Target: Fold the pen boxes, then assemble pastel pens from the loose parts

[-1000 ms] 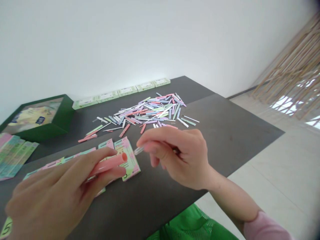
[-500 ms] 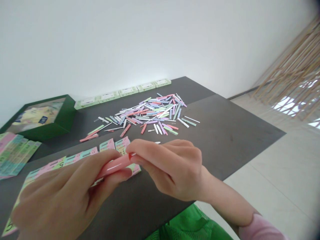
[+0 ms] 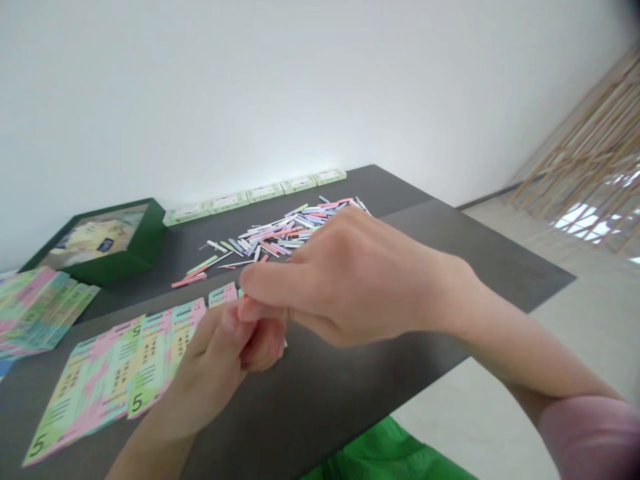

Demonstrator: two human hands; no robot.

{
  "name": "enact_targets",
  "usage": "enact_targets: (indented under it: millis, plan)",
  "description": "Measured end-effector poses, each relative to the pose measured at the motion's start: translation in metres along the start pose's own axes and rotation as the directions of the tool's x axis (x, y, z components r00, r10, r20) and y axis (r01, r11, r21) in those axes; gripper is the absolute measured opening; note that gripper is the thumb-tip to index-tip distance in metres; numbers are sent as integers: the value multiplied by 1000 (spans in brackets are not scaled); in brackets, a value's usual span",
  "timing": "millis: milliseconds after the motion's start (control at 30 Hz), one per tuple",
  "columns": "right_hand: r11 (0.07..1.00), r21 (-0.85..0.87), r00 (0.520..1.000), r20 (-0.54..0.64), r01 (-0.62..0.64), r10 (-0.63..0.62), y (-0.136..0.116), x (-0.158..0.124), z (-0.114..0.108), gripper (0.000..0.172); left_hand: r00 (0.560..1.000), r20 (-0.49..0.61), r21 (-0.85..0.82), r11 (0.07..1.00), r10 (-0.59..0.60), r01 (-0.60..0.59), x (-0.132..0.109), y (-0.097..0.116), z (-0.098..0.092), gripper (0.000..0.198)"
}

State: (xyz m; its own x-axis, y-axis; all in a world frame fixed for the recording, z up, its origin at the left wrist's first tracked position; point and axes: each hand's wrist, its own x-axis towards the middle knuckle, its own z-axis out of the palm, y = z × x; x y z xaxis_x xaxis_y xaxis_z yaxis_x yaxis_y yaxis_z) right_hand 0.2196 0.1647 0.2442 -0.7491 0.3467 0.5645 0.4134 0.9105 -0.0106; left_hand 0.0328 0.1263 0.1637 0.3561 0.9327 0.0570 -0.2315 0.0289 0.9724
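Coloured sticks [image 3: 285, 230] lie in a loose heap at the far middle of the table [image 3: 510, 273], and I judge that most of them are yet to be handled. Near me, my left hand [image 3: 220, 363] and right hand [image 3: 360, 283] meet, the fingers of both clenched tip to tip. Whether a stick is pinched between them I cannot tell, since that spot is hidden. A row of cards [image 3: 115, 377] lies just left of the hands, and a green box [image 3: 100, 243] sits far left.

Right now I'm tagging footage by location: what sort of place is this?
Likely an indoor work or craft room: a dark grey table against a bare white wall, strewn with small pastel sticks and rows of pastel printed cards.
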Motion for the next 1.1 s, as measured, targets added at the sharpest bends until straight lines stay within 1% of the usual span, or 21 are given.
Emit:
enact_targets:
  millis: [33,100,133,167,233,267,333,367,467,533,633,700,733,800,833,900,967,1033,1067,1100]
  plan:
    - [1000,-10,999,42,-5,6,4,6,-1,19,998,54,-101,995,-20,25,4,-2,2,51]
    - [999,-7,996,86,-32,32,10,18,-4,28,987,158,-244,968,-24,62,10,0,7,51]
    - [999,7,993,108,-48,46,13,24,-4,31,983,183,-305,949,-26,82,13,2,11,49]
    - [998,29,989,143,-54,50,15,29,-5,33,981,193,-356,930,-26,95,15,6,14,47]
    - [996,82,977,213,-29,11,19,40,-5,33,980,199,-428,897,-25,110,16,14,19,43]
    - [995,104,974,228,-13,-11,20,44,-4,32,981,192,-449,887,-24,109,16,18,21,42]
    - [991,135,974,225,-5,-26,23,52,-4,33,989,147,-457,885,-27,92,16,26,24,41]
    - [989,148,975,223,-20,-14,24,56,-3,33,993,113,-448,891,-25,73,17,29,24,40]
    - [979,197,970,244,-55,6,27,65,-4,34,1000,-6,-439,899,9,-11,19,34,25,36]
    - [969,246,965,260,-28,-38,29,69,-5,37,998,-51,-434,900,28,-47,20,35,24,39]
    - [957,289,969,232,16,-86,32,73,-5,40,1000,-23,-394,919,21,-28,20,35,23,40]
    - [960,279,979,189,25,-81,35,77,-5,42,1000,-2,-380,924,27,-26,18,35,22,40]
    - [965,263,979,192,17,-70,36,79,-6,43,999,10,-377,926,39,-32,18,35,22,41]
    - [971,238,963,266,-16,-49,39,83,-12,42,999,17,-365,930,49,-39,17,33,19,50]
    - [971,235,959,281,-36,-33,40,84,-17,41,999,11,-360,932,44,-37,17,32,17,56]
    - [971,230,970,243,-72,14,38,85,-30,36,998,-52,-361,932,27,-44,19,29,12,67]
    - [986,149,990,134,-69,49,31,83,-41,36,982,-185,-377,921,36,-104,22,28,7,72]
    - [999,-14,997,74,-32,33,18,81,-43,38,944,-316,-389,894,96,-221,25,29,7,70]
    - [995,-97,998,63,11,-5,11,80,-40,37,922,-363,-399,872,134,-284,27,30,9,66]
    - [988,-151,994,106,23,-7,4,78,-35,35,904,-392,-413,846,171,-339,28,32,12,60]
